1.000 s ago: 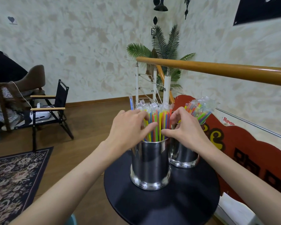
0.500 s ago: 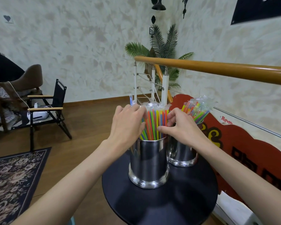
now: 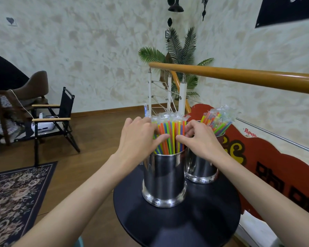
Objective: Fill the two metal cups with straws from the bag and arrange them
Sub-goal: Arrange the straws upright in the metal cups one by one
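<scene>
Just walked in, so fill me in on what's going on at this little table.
A person is tidying coloured straws that stand in the near metal cup on a round black table. The left hand and right hand close round the bundle from either side, thumbs in front. The far metal cup, behind and to the right, already holds its own leaning bunch of straws.

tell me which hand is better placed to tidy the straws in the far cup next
The right hand. It sits directly beside the far cup and its straws, which lean off to the right. The left hand is on the other side of the near cup and would have to cross over it.
</scene>
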Demonstrator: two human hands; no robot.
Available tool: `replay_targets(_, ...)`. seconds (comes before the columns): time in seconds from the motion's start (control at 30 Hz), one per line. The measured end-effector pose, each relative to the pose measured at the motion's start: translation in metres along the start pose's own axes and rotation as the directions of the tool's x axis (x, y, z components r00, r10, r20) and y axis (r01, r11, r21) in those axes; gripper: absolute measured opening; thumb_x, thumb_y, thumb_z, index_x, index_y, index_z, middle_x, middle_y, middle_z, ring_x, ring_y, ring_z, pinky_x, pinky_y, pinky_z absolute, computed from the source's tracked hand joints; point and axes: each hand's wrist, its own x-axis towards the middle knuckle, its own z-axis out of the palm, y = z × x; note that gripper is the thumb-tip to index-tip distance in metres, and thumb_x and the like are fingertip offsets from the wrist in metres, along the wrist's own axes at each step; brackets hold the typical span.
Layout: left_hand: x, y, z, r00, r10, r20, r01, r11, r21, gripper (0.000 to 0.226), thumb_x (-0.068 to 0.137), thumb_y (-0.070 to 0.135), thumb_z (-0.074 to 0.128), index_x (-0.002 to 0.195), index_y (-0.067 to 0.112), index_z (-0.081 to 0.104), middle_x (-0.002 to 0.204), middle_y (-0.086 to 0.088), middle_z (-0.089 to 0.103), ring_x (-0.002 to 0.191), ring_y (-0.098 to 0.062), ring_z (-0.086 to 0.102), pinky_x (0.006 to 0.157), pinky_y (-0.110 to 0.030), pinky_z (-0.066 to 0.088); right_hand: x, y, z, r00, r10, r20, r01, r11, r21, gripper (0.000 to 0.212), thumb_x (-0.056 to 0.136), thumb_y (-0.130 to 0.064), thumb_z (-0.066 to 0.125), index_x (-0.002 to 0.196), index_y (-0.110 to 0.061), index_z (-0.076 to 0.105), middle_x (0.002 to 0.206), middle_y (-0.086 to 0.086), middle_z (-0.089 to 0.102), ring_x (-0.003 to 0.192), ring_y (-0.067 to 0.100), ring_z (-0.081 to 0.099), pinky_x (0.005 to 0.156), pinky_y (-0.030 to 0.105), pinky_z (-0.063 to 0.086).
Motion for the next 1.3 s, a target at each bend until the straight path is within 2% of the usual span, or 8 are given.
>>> replay_targets(0.2,0.002,-0.002,0.008,0.994,-0.035,-0.107,0.024,0.995,-0.101,0.031,0.088,0.054,0.068,0.078,0.028,0.053,0.074,0.014,0.045,0.079,-0.017,0.056,0.073,-0.033,0.033,-0.001,-0.001,0.000,1.000,-0.009,0.005,0.009,1.000,-0.002,0.023,0.088,-0.031,0.075,0.099,-0.019,0.058,0.080,-0.007,0.064,0.076,0.003,0.059,0.062,0.018,0.042)
replay_targets(0.3,0.000,-0.003,0.008,0.991,-0.007,-0.134,-0.013,0.988,-0.151,0.028,0.086,0.043,0.075,0.086,0.027,0.053,0.074,0.015,0.043,0.074,-0.015,0.050,0.071,-0.033,0.032,-0.002,0.001,0.000,1.000,-0.007,0.002,0.007,1.000,0.013,0.021,0.089,-0.030,0.074,0.100,-0.019,0.060,0.080,-0.007,0.064,0.077,0.003,0.059,0.063,0.017,0.043)
replay_targets(0.43,-0.001,-0.004,0.010,0.983,0.102,-0.151,-0.115,0.990,-0.084,0.024,0.084,0.027,0.079,0.105,0.024,0.070,0.092,0.007,0.058,0.089,-0.018,0.059,0.073,-0.031,0.028,-0.002,0.001,0.002,1.000,0.001,-0.003,-0.001,0.999,0.048,0.018,0.090,-0.028,0.073,0.098,-0.017,0.062,0.078,-0.006,0.064,0.076,0.007,0.060,0.062,0.017,0.042)
replay_targets(0.7,0.005,0.006,0.007,0.997,0.008,-0.074,-0.011,0.999,-0.031,0.049,0.086,0.074,0.051,0.096,0.029,0.068,0.094,0.009,0.060,0.093,-0.015,0.058,0.079,-0.035,0.033,0.001,0.005,0.004,1.000,-0.007,0.011,0.006,1.000,0.031,0.020,0.090,-0.031,0.071,0.099,-0.014,0.067,0.075,-0.006,0.064,0.076,0.008,0.061,0.064,0.025,0.043)
replay_targets(0.87,0.007,0.006,0.009,0.994,-0.057,-0.091,0.052,0.997,-0.058,0.035,0.088,0.047,0.071,0.091,0.029,0.041,0.086,0.015,0.050,0.085,-0.016,0.056,0.074,-0.034,0.027,0.002,0.005,0.002,0.999,0.006,0.033,-0.008,0.999,0.042,0.014,0.092,-0.028,0.070,0.095,-0.015,0.066,0.075,-0.004,0.066,0.075,0.010,0.062,0.061,0.021,0.043)
replay_targets(1.0,0.004,0.004,0.008,0.998,-0.011,-0.069,0.006,0.997,-0.071,0.019,0.091,0.037,0.068,0.107,0.032,0.059,0.099,0.013,0.054,0.098,-0.016,0.057,0.078,-0.034,0.027,0.003,0.004,-0.002,0.998,0.008,0.057,-0.009,0.999,0.033,0.013,0.093,-0.026,0.069,0.089,-0.015,0.063,0.070,-0.005,0.062,0.070,0.010,0.058,0.059,0.023,0.040)
replay_targets(1.17,0.003,0.005,0.006,1.000,-0.013,-0.019,0.012,0.997,-0.072,0.025,0.098,0.039,0.056,0.120,0.032,0.067,0.108,0.010,0.058,0.102,-0.016,0.054,0.083,-0.035,0.031,0.005,0.003,-0.003,0.996,0.005,0.094,-0.009,0.999,0.041,0.017,0.091,-0.030,0.071,0.098,-0.014,0.071,0.085,0.002,0.071,0.085,0.018,0.067,0.080,0.040,0.056)
replay_targets(1.3,0.002,0.005,0.004,1.000,-0.010,0.020,0.011,0.998,-0.062,0.034,0.094,0.051,0.061,0.123,0.033,0.066,0.108,0.010,0.056,0.105,-0.016,0.053,0.081,-0.033,0.027,0.005,0.004,-0.004,0.994,0.004,0.113,-0.010,0.998,0.054,0.022,0.091,-0.033,0.072,0.105,-0.016,0.073,0.097,0.000,0.072,0.094,0.016,0.067,0.084,0.037,0.055)
